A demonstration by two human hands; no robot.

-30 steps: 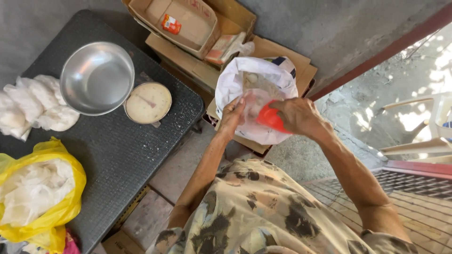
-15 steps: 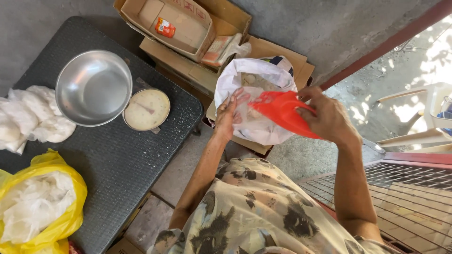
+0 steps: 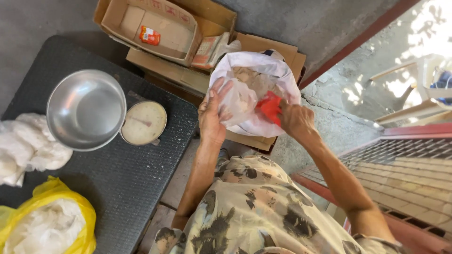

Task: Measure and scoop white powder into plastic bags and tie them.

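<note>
A large white sack (image 3: 263, 63) of pale powder stands open in a cardboard box. My left hand (image 3: 213, 114) holds a small clear plastic bag (image 3: 238, 104) against the sack's near rim. My right hand (image 3: 296, 120) grips a red scoop (image 3: 269, 107) that is tipped down at the mouth of the clear bag, just inside the sack. The scoop's contents are hidden.
A dark table (image 3: 117, 178) to the left carries a metal bowl (image 3: 86, 109) on a dial scale (image 3: 143, 123), white plastic bags (image 3: 23, 150) and a yellow bag (image 3: 52, 221). Flat cardboard boxes (image 3: 155, 28) lie behind. A metal grate (image 3: 414, 169) is at right.
The right hand has swung the red scoop from above the sack's right side down and left into the sack, against the clear bag. The left hand shifted slightly on the bag.
</note>
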